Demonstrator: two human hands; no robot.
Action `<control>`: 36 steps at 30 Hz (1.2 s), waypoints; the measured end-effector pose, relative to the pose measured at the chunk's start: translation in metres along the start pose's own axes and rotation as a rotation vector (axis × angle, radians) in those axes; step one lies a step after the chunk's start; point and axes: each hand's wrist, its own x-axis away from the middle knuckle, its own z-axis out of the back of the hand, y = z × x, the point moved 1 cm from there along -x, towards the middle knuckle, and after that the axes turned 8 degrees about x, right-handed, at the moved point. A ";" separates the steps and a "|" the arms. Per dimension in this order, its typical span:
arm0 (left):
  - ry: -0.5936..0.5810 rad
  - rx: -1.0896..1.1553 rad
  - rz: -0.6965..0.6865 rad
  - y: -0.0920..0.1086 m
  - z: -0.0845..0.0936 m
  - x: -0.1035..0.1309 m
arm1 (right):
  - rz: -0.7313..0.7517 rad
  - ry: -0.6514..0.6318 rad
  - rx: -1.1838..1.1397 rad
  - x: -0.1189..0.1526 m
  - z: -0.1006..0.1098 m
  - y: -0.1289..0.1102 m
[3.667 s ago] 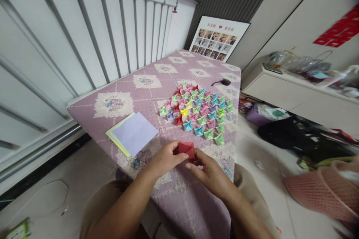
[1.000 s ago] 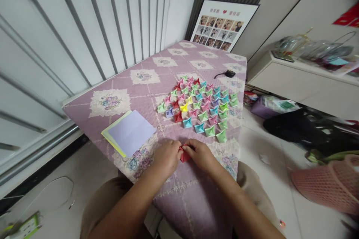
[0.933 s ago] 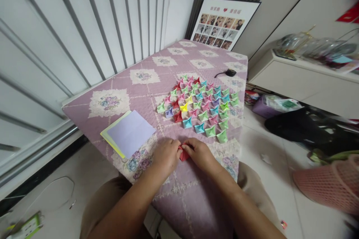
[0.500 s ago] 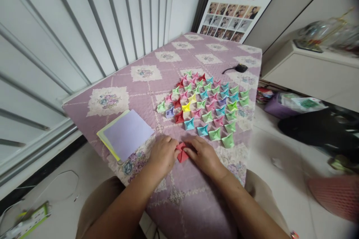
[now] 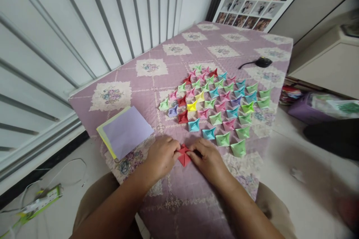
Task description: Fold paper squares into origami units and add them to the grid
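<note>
A small folded red paper lies near the table's front edge, between my two hands. My left hand pinches its left corner between thumb and fingers. On the opposite side, my right hand pinches the right corner. Just beyond are rows of small folded paper pieces in several colours, among them a blue one, a dark red one and a green one. To the left lies a stack of square sheets, with a purple sheet on top of yellow and green ones.
The table has a purple patterned cloth. A black object with a short cable lies at the back right. White railing panels border the left, and a photo board stands behind. A power strip is on the floor.
The camera view has shifted and turned slightly. My hands have drawn a little apart, and more of the red paper shows between them, its corners spread wider.
</note>
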 end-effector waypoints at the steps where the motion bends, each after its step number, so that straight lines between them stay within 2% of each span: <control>1: 0.003 0.001 -0.001 0.000 0.000 0.000 | 0.004 0.007 -0.001 -0.001 0.000 0.001; 10: -0.002 -0.055 -0.032 -0.001 -0.004 0.001 | 0.083 -0.037 0.078 0.002 -0.002 0.007; 26: -0.048 -0.292 -0.225 -0.008 -0.012 0.009 | 0.296 0.030 0.250 0.014 -0.001 0.006; 36: -0.079 -0.348 -0.210 -0.004 -0.012 0.021 | 0.338 0.049 0.246 0.022 0.002 0.005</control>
